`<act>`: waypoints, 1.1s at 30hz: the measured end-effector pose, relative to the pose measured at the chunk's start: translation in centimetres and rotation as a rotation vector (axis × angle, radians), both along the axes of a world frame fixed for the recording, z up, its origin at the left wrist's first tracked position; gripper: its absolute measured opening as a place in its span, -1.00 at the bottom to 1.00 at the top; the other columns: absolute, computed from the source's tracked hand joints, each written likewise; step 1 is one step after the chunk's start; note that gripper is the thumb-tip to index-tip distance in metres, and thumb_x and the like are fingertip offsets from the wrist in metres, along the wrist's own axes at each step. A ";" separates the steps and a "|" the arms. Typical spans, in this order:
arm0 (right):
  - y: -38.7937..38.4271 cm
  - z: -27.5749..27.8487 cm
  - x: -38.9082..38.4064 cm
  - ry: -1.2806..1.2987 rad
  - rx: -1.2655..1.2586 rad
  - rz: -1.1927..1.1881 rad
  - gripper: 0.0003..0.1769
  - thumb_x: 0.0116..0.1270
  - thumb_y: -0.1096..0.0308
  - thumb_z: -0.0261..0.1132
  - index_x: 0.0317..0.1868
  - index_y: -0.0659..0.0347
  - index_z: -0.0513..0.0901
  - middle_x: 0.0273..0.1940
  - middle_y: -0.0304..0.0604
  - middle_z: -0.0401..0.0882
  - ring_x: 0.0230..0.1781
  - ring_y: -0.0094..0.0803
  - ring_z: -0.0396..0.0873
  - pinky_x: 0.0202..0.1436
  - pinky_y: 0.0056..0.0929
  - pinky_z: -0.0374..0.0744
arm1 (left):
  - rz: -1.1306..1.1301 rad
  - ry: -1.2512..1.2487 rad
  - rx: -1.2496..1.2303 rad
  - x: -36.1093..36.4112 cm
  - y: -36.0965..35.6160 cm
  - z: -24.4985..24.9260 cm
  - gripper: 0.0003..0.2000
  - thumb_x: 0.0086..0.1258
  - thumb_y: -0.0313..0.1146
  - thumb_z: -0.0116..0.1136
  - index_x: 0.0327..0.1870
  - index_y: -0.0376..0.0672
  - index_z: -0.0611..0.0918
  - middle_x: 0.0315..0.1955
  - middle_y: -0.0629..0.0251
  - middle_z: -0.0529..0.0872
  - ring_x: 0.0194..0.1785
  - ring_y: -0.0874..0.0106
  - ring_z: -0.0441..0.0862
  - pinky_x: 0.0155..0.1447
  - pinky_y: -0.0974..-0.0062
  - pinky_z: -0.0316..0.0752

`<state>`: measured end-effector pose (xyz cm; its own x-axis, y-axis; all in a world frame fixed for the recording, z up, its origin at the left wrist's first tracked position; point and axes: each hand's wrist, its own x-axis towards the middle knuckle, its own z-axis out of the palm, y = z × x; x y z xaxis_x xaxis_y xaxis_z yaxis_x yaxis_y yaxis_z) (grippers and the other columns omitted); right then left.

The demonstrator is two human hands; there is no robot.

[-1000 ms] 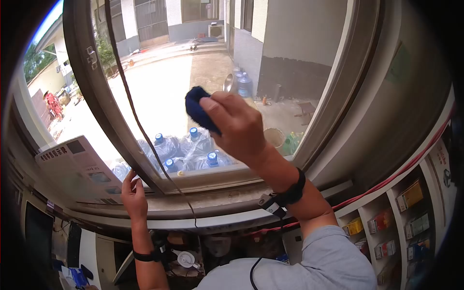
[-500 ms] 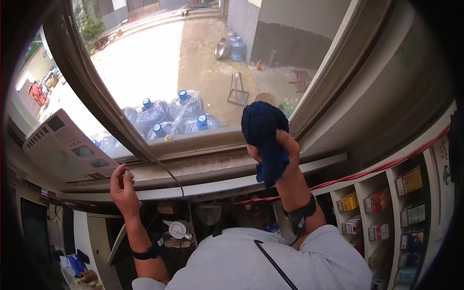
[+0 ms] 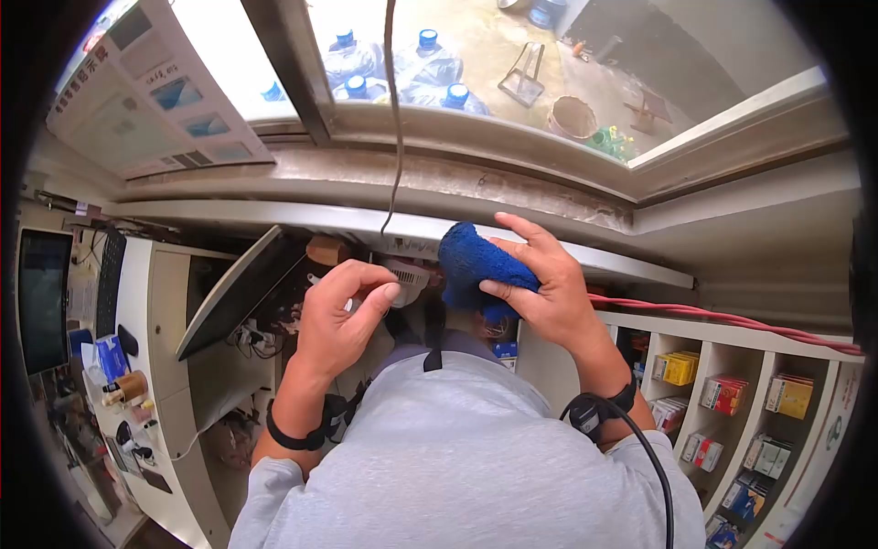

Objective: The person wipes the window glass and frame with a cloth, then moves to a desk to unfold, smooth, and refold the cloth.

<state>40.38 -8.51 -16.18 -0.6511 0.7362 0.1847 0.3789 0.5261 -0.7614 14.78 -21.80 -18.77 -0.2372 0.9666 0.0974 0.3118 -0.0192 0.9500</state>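
Note:
A bunched blue cloth (image 3: 480,267) is gripped in my right hand (image 3: 553,288), its thumb pressed over the near side and one finger raised. The cloth is in front of my waist, just below the window ledge and apart from the glass. To its left hovers my left hand (image 3: 343,316), fingers loosely bent, a gap between thumb and forefinger, nothing seen in it. Above both hands is the window frame (image 3: 494,151) with its worn sill. A printed sheet (image 3: 137,101) with pictures stands against the window at the upper left.
A cable (image 3: 393,119) hangs before the window. Red twisted wires (image 3: 722,325) run above shelves of small boxes (image 3: 713,393) on the right. Left are a tilted panel (image 3: 233,293), a desk and a monitor (image 3: 44,293). Bagged water bottles (image 3: 421,69) stand outside.
My right hand has brought the cloth down from the window glass towards my waist. My left hand has left the printed sheet's edge and come inward. The view has tilted down.

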 end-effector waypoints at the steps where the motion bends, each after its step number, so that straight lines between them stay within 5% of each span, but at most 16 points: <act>1: -0.4 0.3 -0.3 -0.112 0.170 0.004 -0.45 0.17 0.22 0.66 0.18 0.11 0.81 0.32 0.16 0.64 0.29 0.08 0.64 0.35 -0.09 0.60 | -0.014 -0.017 0.003 0.2 -0.4 -0.9 -0.88 0.50 -0.44 0.38 -0.08 -0.28 0.76 -0.23 0.30 0.73 -0.21 0.50 0.67 -0.08 0.53 0.58; 6: -1.8 0.9 0.0 -0.301 0.340 0.258 -0.50 0.14 0.27 0.66 0.12 0.13 0.81 0.05 0.05 0.75 0.09 0.03 0.69 0.15 -0.12 0.65 | 0.000 0.088 0.026 1.2 -3.3 -2.2 -0.72 0.49 -0.41 0.37 0.16 -0.25 0.74 0.08 0.19 0.76 0.09 0.40 0.70 0.18 0.43 0.59; 9: -3.0 -0.1 0.1 -0.135 -0.311 0.358 -0.55 0.23 0.27 0.63 0.12 0.17 0.79 -0.06 -0.06 0.79 0.00 -0.18 0.73 0.14 -0.28 0.65 | -0.028 0.049 0.082 2.2 -4.9 -2.8 -0.60 0.51 -0.34 0.36 0.33 -0.19 0.68 0.30 0.12 0.68 0.35 0.32 0.61 0.38 0.35 0.52; 10: -3.1 -0.5 0.0 -0.098 -0.503 0.393 -0.57 0.28 0.26 0.61 0.12 0.20 0.78 -0.06 -0.10 0.79 -0.01 -0.26 0.72 0.15 -0.32 0.64 | -0.079 -0.080 0.014 2.6 -5.5 -2.7 -0.52 0.60 -0.15 0.28 0.42 -0.22 0.62 0.43 0.08 0.60 0.50 0.28 0.50 0.49 0.31 0.44; 13: -2.4 -3.5 -0.2 0.004 -0.972 0.498 -0.58 0.46 0.16 0.53 0.13 0.29 0.74 -0.06 -0.29 0.77 0.00 -0.53 0.65 0.19 -0.44 0.60 | -0.130 -0.515 -0.145 4.2 -7.0 -5.8 -0.52 0.70 -0.07 0.16 0.39 -0.26 0.63 0.20 0.19 0.75 0.27 0.39 0.66 0.41 0.40 0.51; 14: -2.1 -4.8 -0.1 0.018 -1.041 0.492 -0.58 0.46 0.15 0.53 0.13 0.29 0.74 -0.06 -0.27 0.76 -0.01 -0.52 0.66 0.19 -0.44 0.61 | -0.114 -0.816 -0.343 4.7 -8.1 -5.4 -0.52 0.76 -0.01 0.06 0.33 -0.29 0.64 0.11 0.25 0.76 0.16 0.49 0.67 0.29 0.46 0.56; 17: -2.3 -8.4 0.7 0.099 -1.310 0.452 -0.52 0.46 0.15 0.52 0.20 0.32 0.70 0.03 -0.18 0.75 0.03 -0.46 0.68 0.25 -0.40 0.63 | 0.023 -1.039 -0.327 7.3 -10.3 -6.6 -0.61 0.75 -0.02 0.11 0.14 -0.23 0.69 -0.04 0.36 0.76 -0.02 0.61 0.66 0.09 0.57 0.58; 18: -2.5 -9.6 1.0 0.091 -1.366 0.469 -0.51 0.44 0.20 0.51 0.24 0.33 0.67 0.06 -0.17 0.74 0.05 -0.45 0.69 0.27 -0.38 0.63 | 0.105 -0.984 -0.329 8.4 -11.2 -6.8 -0.73 0.73 -0.09 0.16 -0.03 -0.12 0.67 -0.17 0.48 0.72 -0.15 0.69 0.60 -0.05 0.63 0.55; 20: -3.3 -11.1 1.3 0.061 -1.459 0.529 -0.45 0.38 0.36 0.44 0.35 0.34 0.60 0.13 -0.13 0.72 0.12 -0.40 0.69 0.32 -0.37 0.63 | 0.217 -0.970 -0.318 9.8 -12.8 -7.0 -0.79 0.71 -0.15 0.18 -0.07 -0.09 0.65 -0.23 0.53 0.69 -0.20 0.72 0.58 -0.10 0.67 0.52; 28: -8.2 -13.9 -1.1 0.031 -1.725 0.686 -0.39 0.43 0.28 0.33 0.43 0.39 0.54 0.22 -0.05 0.71 0.19 -0.36 0.69 0.37 -0.36 0.63 | 0.626 -0.905 -0.256 9.9 -21.3 -7.7 -0.85 0.60 -0.29 0.30 -0.01 -0.15 0.67 -0.22 0.42 0.76 -0.19 0.61 0.68 -0.04 0.57 0.61; 32: -10.5 -13.5 -3.3 0.026 -1.763 0.722 -0.30 0.59 -0.06 0.24 0.45 0.38 0.54 0.28 0.00 0.69 0.26 -0.31 0.68 0.40 -0.34 0.60 | 0.899 0.361 -0.264 11.9 -23.6 -7.3 -0.68 0.45 -0.32 0.41 0.12 -0.27 0.69 0.04 0.16 0.74 0.01 0.33 0.74 0.13 0.40 0.65; 33: -11.3 -13.4 -3.9 0.008 -1.764 0.718 -0.24 0.64 -0.17 0.21 0.46 0.38 0.53 0.30 0.02 0.68 0.28 -0.30 0.67 0.42 -0.33 0.59 | 0.855 0.250 -0.240 12.3 -23.6 -5.7 -0.68 0.45 -0.32 0.43 0.11 -0.27 0.69 0.05 0.17 0.74 0.03 0.34 0.73 0.16 0.40 0.64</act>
<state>36.50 -19.77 -29.62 -0.8792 -0.3074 -0.3639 0.4670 -0.7072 -0.5309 27.08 -45.42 -24.44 -0.8787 0.4733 0.0617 0.3259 0.5004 0.8021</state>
